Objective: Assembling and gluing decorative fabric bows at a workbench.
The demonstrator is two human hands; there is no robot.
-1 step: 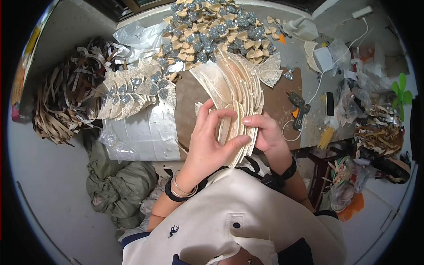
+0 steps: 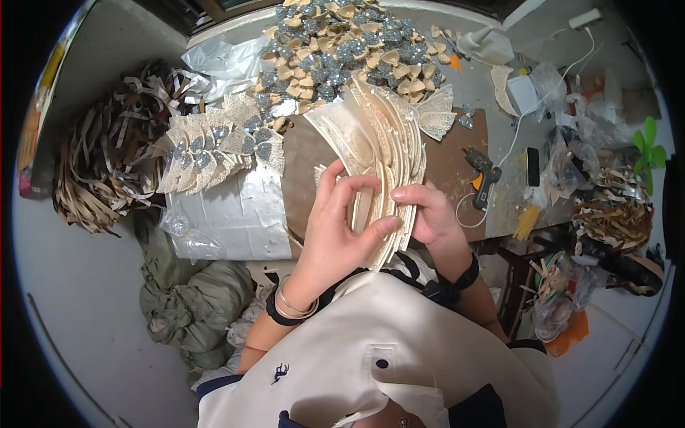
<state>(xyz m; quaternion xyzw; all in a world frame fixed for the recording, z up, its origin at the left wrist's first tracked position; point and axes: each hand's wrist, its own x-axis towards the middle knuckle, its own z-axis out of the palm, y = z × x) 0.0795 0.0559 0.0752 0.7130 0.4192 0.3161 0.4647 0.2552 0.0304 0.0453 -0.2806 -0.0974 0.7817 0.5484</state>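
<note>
A thick stack of cream, curved flat pieces (image 2: 389,143) with a lacy, speckled look stands on edge between my hands, fanned out at its far end. My left hand (image 2: 342,221) is closed round its left side, thumb and fingers pressing on the near part. On the right side, my right hand (image 2: 432,214) grips the stack with its thumb on top; its other fingers are partly hidden. Left of the stack lies a row of cream lace bows (image 2: 203,153) with silvery glitter centres. Another cream lace piece (image 2: 437,114) lies at the stack's far right.
Behind the stack rises a big heap of small tan and glittery silver bows (image 2: 349,53). A glue gun (image 2: 481,178) and a black phone (image 2: 533,167) lie to the right, by a white cable. Brown and cream strips (image 2: 107,150) are piled at left, above a green sack (image 2: 207,307).
</note>
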